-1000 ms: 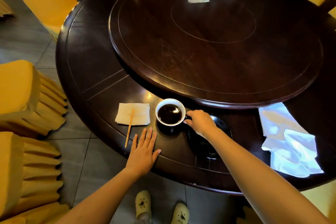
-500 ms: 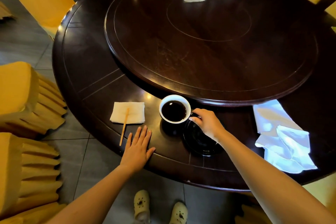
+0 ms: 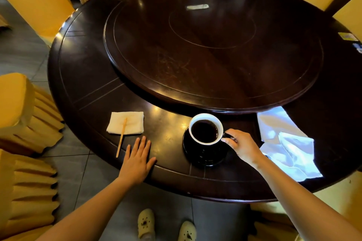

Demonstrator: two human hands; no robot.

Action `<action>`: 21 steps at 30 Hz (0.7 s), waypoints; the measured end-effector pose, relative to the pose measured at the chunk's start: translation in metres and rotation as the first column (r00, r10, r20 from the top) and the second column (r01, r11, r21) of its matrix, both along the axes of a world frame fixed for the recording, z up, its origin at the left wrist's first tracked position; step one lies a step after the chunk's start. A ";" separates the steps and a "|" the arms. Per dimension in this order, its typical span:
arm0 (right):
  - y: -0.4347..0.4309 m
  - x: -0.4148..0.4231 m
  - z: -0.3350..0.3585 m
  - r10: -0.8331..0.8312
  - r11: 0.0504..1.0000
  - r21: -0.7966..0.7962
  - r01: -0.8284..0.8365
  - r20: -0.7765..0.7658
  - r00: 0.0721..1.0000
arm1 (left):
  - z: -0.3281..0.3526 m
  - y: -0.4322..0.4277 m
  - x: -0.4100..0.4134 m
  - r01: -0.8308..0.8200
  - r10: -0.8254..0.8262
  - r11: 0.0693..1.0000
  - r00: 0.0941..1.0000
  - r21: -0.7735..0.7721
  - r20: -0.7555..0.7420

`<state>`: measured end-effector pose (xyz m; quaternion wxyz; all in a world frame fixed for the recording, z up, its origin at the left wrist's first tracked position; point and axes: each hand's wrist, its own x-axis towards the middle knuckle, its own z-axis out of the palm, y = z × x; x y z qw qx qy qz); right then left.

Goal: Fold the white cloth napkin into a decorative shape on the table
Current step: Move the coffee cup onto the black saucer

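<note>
The right hand pinches the cup by its handle, the left hand lies flat on the tabletop — best settle it level on the saucer, clear of the white napkin.

The round table and its raised turntable are dark, glossy wood, faintly scratched. The white napkin is smooth cloth with a slight sheen. The cup looks like glazed ceramic on a glossy black saucer. A matt paper napkin bears a wooden stirrer. Pleated yellow fabric covers the chairs.
</note>
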<state>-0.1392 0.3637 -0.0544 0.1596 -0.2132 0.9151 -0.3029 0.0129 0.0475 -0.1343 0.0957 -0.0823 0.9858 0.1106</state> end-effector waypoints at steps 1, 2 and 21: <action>0.004 0.001 -0.002 -0.002 1.000 0.010 0.002 -0.001 1.000 | 0.000 0.002 0.000 -0.013 0.013 1.000 1.000 0.004 0.006; 0.007 0.002 -0.005 -0.002 1.000 0.018 0.002 -0.001 1.000 | 0.000 0.005 0.000 -0.029 0.028 1.000 1.000 0.008 0.005; 0.022 0.012 -0.017 0.032 0.995 -0.093 -0.024 0.083 0.996 | -0.008 0.081 0.017 -0.023 0.021 0.998 1.000 -0.064 -0.023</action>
